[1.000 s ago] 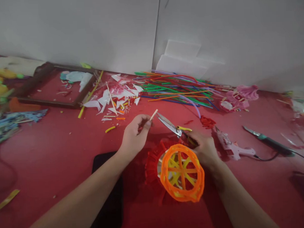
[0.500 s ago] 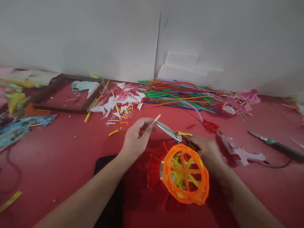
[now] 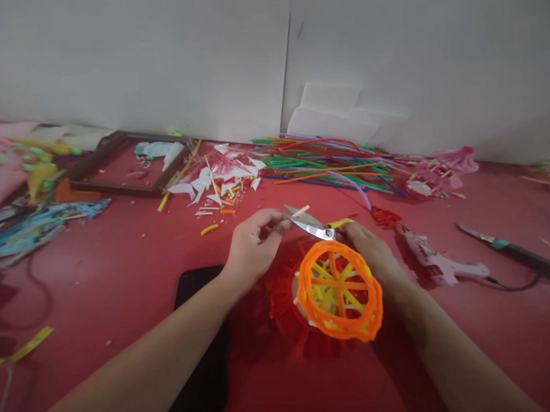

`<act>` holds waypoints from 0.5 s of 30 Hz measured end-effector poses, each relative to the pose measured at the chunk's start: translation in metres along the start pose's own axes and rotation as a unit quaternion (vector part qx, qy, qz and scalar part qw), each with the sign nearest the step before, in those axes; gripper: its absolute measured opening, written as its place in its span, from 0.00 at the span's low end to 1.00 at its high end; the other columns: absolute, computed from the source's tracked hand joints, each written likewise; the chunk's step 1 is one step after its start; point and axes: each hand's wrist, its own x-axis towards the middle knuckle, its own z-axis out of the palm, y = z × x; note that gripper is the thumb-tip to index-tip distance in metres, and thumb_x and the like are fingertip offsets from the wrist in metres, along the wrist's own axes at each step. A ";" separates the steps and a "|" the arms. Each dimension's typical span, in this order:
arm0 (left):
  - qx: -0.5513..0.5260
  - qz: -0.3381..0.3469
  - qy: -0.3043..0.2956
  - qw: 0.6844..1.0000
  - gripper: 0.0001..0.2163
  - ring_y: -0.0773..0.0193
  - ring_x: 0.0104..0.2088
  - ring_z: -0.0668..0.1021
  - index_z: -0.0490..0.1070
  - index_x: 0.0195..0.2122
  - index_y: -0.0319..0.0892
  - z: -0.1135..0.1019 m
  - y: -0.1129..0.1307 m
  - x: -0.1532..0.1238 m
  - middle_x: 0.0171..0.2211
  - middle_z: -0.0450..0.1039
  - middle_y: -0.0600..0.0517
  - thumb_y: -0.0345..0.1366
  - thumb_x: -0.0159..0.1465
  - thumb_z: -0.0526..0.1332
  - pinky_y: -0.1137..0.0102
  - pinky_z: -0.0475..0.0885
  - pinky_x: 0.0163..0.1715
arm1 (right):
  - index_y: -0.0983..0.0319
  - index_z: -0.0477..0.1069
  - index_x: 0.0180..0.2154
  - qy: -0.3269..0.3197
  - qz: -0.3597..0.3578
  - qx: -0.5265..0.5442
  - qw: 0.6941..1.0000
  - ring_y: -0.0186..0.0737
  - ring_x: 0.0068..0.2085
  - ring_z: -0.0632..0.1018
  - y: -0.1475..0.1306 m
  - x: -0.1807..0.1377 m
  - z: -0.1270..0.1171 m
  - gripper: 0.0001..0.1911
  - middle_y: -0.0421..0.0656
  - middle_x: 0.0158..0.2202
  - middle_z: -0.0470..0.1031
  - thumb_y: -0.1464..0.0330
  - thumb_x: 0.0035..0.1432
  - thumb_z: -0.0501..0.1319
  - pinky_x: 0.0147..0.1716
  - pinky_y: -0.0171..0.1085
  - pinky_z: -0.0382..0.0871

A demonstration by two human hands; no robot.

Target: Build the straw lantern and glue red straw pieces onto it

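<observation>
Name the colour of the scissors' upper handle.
The upper handle is yellow, seen in the head view.

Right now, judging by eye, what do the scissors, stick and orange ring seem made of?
Scissors: likely steel blades, smooth and shiny; yellow handle maybe plastic.
Stick: probably wood, pale and matt.
Orange ring: perhaps pipe cleaner, soft-edged and uneven.

Grey wall (image 3: 139, 66) behind red table (image 3: 124, 265)

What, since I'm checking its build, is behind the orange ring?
Behind the orange ring, yellow strips show through its gaps, and a red fringed part pokes out on the picture's left and below. Where they join is covered, as is the table directly beneath.
</observation>
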 end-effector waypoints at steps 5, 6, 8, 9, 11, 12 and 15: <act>-0.030 -0.003 -0.016 0.999 0.07 0.63 0.31 0.77 0.74 0.30 0.41 0.002 -0.003 0.001 0.29 0.77 0.51 0.38 0.60 0.61 0.70 0.71 0.33 | 0.58 0.65 0.39 -0.002 -0.041 -0.024 0.999 0.46 0.37 0.79 0.004 0.007 0.012 0.07 0.46 0.39 0.78 0.65 0.57 0.57 0.33 0.39 0.70; -0.033 -0.003 -0.017 0.999 0.06 0.63 0.31 0.77 0.73 0.30 0.41 0.002 -0.004 0.003 0.29 0.77 0.52 0.38 0.60 0.62 0.70 0.71 0.33 | 0.58 0.65 0.40 -0.005 -0.046 -0.026 0.999 0.46 0.38 0.79 0.005 0.009 0.013 0.09 0.47 0.40 0.78 0.66 0.56 0.58 0.34 0.39 0.70; -0.037 -0.004 -0.019 0.999 0.06 0.63 0.31 0.77 0.72 0.29 0.41 0.001 -0.007 0.005 0.28 0.76 0.52 0.37 0.60 0.62 0.70 0.71 0.34 | 0.58 0.65 0.42 -0.015 -0.050 -0.034 0.998 0.47 0.39 0.79 0.006 0.013 0.013 0.10 0.48 0.41 0.79 0.67 0.55 0.58 0.35 0.39 0.70; -0.039 -0.004 -0.021 0.999 0.06 0.64 0.31 0.77 0.72 0.29 0.41 0.001 -0.007 0.006 0.28 0.76 0.52 0.38 0.60 0.62 0.70 0.71 0.34 | 0.59 0.65 0.42 -0.021 -0.050 -0.041 0.998 0.47 0.39 0.79 0.006 0.015 0.012 0.11 0.48 0.41 0.79 0.68 0.55 0.58 0.35 0.39 0.70; -0.044 -0.004 -0.025 0.999 0.07 0.64 0.30 0.76 0.71 0.28 0.41 0.002 -0.008 0.007 0.28 0.76 0.53 0.38 0.60 0.62 0.71 0.71 0.32 | 0.59 0.65 0.43 -0.037 -0.044 -0.060 0.997 0.47 0.39 0.79 0.005 0.018 0.010 0.11 0.49 0.42 0.79 0.68 0.56 0.59 0.35 0.38 0.69; -0.046 -0.004 -0.027 0.999 0.07 0.64 0.30 0.76 0.71 0.28 0.41 0.003 -0.008 0.007 0.27 0.75 0.53 0.38 0.60 0.62 0.72 0.71 0.31 | 0.59 0.65 0.43 -0.044 -0.038 -0.072 0.996 0.47 0.39 0.79 0.003 0.019 0.008 0.10 0.49 0.42 0.79 0.68 0.57 0.59 0.35 0.38 0.69; -0.044 0.002 -0.029 0.999 0.07 0.65 0.29 0.75 0.71 0.28 0.41 0.003 -0.008 0.008 0.26 0.74 0.53 0.38 0.60 0.62 0.73 0.70 0.30 | 0.61 0.66 0.45 -0.080 -0.017 -0.107 0.991 0.47 0.40 0.79 -0.003 0.019 0.003 0.13 0.51 0.44 0.78 0.67 0.57 0.59 0.36 0.37 0.67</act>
